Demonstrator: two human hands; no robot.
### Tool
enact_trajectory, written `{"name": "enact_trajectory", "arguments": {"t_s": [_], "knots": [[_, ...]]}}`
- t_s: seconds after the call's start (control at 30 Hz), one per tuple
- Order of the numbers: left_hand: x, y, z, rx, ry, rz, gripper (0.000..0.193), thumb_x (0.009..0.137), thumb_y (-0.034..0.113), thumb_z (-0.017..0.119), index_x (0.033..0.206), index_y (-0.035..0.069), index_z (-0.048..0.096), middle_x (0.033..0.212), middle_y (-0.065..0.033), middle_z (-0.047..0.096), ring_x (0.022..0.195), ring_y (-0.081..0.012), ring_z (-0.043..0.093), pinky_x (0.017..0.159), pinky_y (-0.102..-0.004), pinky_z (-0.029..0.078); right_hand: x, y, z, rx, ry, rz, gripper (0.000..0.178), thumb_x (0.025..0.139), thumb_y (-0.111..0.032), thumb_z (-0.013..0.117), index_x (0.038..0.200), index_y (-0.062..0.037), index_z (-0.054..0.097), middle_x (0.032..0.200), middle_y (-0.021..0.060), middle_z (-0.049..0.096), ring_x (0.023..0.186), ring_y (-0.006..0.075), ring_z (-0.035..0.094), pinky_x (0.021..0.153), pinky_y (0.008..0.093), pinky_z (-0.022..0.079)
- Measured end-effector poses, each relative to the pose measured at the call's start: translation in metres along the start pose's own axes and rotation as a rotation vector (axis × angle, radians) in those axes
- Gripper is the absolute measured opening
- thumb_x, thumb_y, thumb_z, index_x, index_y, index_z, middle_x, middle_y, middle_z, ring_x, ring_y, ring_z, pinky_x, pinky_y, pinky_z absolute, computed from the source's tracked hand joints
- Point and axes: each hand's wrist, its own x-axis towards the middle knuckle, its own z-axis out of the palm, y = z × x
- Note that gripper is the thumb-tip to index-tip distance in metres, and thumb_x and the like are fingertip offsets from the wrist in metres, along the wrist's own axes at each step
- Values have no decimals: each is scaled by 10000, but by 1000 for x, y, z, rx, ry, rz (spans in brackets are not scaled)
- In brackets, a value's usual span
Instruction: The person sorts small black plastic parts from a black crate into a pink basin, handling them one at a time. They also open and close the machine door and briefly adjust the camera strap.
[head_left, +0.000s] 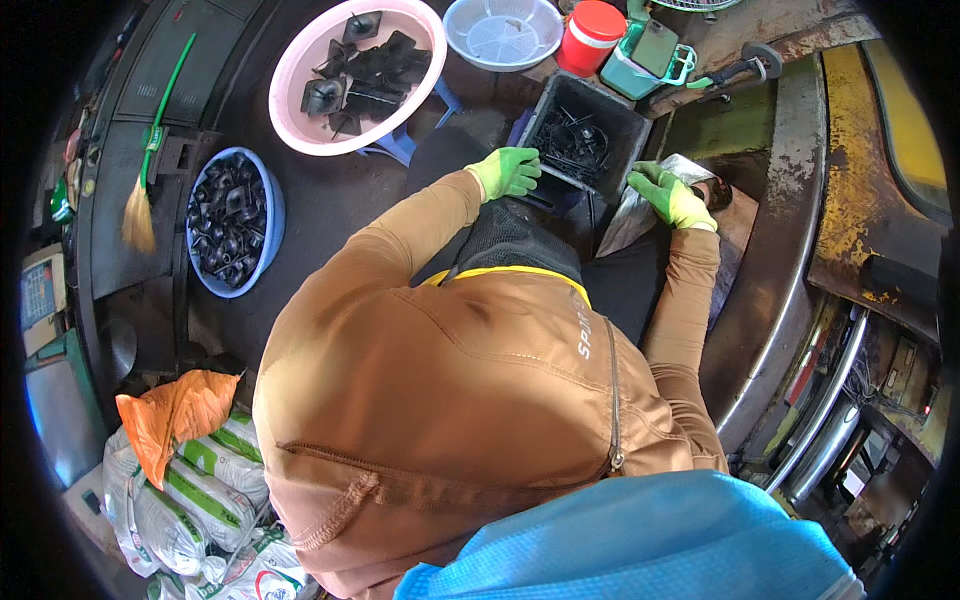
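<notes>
In front of me sits a dark rectangular bin (pixel 624 112) with thin black parts (pixel 572 142) inside. My left hand (pixel 508 173), in a yellow-green glove, is at its near left corner with the fingers curled together. Whether it grips the rim or a small piece, I cannot tell. At the near right corner is my right hand (pixel 672 196), gloved alike, its fingers bent toward the bin. What lies under those fingers is hidden. A silvery crumpled sheet (pixel 625 222) lies beneath and beside the right hand.
A pink basin (pixel 284 112) of black moulded parts rests on a blue stool (pixel 392 146). Further left is a blue tub (pixel 270 240) of black parts. A pale blue basket (pixel 503 35), red jug (pixel 592 38) and teal container (pixel 630 75) stand behind the bin. Worn machinery (pixel 850 170) borders my right.
</notes>
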Motion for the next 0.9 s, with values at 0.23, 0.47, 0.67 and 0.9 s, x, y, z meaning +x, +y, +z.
{"name": "enact_trajectory", "arguments": {"t_s": [0.23,0.47,0.67,0.9], "knots": [[-1,0,0,21,8,-4,466,896,384,490,1218,47,500,1260,-159,505,1091,-318,518,910,-431,421,-3,-6,0,-7,-9,55,659,844,-426,590,1304,20,438,1249,168,538,1173,262,501,996,320,353],[4,1,-1,35,26,-26,472,896,385,488,1220,42,487,1277,-167,494,1111,-345,506,952,-452,394,0,-6,-1,-6,-58,38,606,847,-411,593,1269,8,477,1178,146,581,1133,247,521,964,326,374],[-1,1,1,26,13,-22,514,890,387,494,1247,19,468,1324,-199,449,1163,-374,467,983,-456,367,2,-2,0,34,-52,30,605,851,-391,601,1275,20,470,1197,133,570,1116,213,523,953,296,377],[-3,1,3,51,18,-8,506,876,404,517,1204,19,500,1289,-187,482,1103,-349,505,932,-441,400,-1,-5,0,46,-43,24,636,851,-389,608,1305,23,437,1238,132,545,1136,201,506,963,285,366]]}}
